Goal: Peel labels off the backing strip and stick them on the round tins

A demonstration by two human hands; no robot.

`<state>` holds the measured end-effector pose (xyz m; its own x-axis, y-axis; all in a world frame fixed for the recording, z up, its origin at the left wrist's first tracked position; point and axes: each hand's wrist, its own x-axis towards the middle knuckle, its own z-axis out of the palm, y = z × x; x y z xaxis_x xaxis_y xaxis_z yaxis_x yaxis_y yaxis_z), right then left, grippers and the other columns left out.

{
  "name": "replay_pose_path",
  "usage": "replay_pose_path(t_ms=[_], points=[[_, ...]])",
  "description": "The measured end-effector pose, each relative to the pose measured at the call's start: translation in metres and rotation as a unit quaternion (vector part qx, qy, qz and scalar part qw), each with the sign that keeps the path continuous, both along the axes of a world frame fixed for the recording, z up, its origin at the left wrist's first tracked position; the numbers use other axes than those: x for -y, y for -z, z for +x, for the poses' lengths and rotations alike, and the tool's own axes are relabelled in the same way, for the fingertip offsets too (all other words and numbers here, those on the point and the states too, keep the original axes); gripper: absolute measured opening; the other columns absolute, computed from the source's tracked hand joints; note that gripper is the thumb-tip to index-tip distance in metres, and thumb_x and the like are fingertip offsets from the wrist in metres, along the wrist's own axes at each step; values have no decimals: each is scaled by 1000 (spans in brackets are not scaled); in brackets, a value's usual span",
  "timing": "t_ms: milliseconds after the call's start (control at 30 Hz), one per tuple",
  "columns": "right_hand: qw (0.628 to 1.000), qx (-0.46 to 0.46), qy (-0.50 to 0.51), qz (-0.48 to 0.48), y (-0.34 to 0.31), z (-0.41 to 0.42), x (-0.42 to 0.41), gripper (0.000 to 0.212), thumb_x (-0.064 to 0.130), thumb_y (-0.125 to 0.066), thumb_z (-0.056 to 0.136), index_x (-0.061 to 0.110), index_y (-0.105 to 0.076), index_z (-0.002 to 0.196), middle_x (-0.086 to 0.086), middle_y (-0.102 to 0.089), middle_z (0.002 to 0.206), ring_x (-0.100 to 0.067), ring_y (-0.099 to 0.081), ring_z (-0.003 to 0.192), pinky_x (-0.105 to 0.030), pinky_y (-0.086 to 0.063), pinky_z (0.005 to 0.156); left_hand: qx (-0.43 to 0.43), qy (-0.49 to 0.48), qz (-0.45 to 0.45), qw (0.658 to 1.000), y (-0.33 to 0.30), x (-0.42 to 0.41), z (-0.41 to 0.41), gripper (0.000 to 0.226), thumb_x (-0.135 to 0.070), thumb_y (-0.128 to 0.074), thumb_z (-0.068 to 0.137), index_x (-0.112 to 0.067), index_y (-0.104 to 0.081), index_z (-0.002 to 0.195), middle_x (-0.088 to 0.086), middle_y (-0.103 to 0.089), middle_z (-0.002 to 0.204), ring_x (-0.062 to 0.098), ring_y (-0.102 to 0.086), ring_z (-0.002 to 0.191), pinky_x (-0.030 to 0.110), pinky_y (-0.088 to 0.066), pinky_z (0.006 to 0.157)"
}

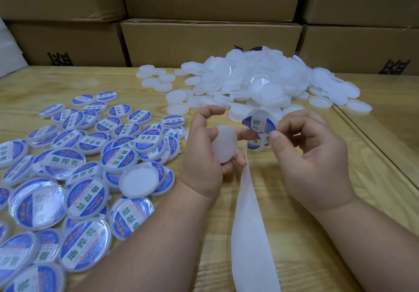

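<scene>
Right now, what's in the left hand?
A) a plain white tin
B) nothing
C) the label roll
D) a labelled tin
A: the left hand grips a plain white tin with no label on it, while the right hand pinches the blue label coming off the backing strip.

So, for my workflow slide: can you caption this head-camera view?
Left hand holds a blank tin while the right hand peels a label off the backing strip.

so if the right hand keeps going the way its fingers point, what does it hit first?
Probably the left hand, which holds a blank tin. The right hand pinches a label and points left toward it; depth is unclear.
</scene>
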<state>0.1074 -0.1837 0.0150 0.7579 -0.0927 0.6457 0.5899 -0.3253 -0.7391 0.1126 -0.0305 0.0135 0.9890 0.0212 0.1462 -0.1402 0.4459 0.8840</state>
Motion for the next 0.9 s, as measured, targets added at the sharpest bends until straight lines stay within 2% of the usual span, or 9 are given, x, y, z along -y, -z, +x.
replay_pose_path(t_ms=[67,133,233,333,400,533,667,800,900], points=[[998,-40,-35,42,-3,-1,2,12,10,-61,83,20,-61,76,-5,-57,97,-6,-57,88,-21,-46,78,-15,-16,-21,1000,0,0,2,31,-27,-35,78,-19,-49,105,13,-76,86,25,-55,45,21,-20,40],[992,-86,-71,58,-6,-2,2,11,12,-59,82,16,-62,72,-6,-58,108,-1,-57,98,-18,-45,83,-11,-18,-11,1000,0,2,3,27,-32,-40,85,-18,-55,102,7,-78,102,26,-63,56,23,-27,40],[980,-148,-117,66,-7,-2,0,11,13,-59,78,7,-64,70,-5,-59,125,5,-57,111,-10,-45,87,1,-11,23,1000,0,2,1,36,-45,-40,96,-22,-66,102,5,-76,113,22,-63,63,23,-29,42],[973,-185,-131,45,-5,-2,-1,13,12,-67,83,6,-69,71,15,-65,125,6,-49,129,-14,-41,99,11,22,44,999,0,3,-1,44,-51,-36,102,-28,-73,95,8,-77,108,18,-62,54,19,-34,41],[976,-187,-112,14,-3,-2,0,25,6,-71,89,19,-72,69,26,-65,122,3,-43,136,-23,-35,108,21,50,30,998,1,3,-1,47,-49,-35,102,-26,-75,91,12,-77,104,17,-61,51,17,-37,40],[983,-175,-45,-10,-5,-3,-3,30,13,-73,86,35,-74,65,20,-56,136,2,-42,138,-23,-29,112,35,79,47,995,3,3,1,41,-41,-38,90,-26,-75,91,8,-77,97,20,-55,46,18,-27,40],[985,-170,-33,-8,-6,-4,-3,26,15,-73,85,32,-72,65,19,-58,134,-1,-44,137,-21,-30,110,52,93,49,993,5,3,2,37,-40,-44,75,-28,-75,91,5,-75,92,22,-54,46,21,-21,39],[985,-171,-34,-11,-6,-4,-3,24,13,-74,86,29,-73,68,19,-58,132,-3,-47,135,-23,-32,111,47,92,62,993,6,3,4,35,-31,-44,74,-28,-75,91,4,-74,91,23,-54,45,19,-24,40],[984,-173,-35,-15,-6,-4,-3,24,12,-74,86,28,-73,68,21,-59,130,-2,-48,133,-20,-32,109,36,97,45,994,7,3,4,37,-22,-40,77,-19,-73,94,10,-73,92,23,-53,44,16,-33,40]])
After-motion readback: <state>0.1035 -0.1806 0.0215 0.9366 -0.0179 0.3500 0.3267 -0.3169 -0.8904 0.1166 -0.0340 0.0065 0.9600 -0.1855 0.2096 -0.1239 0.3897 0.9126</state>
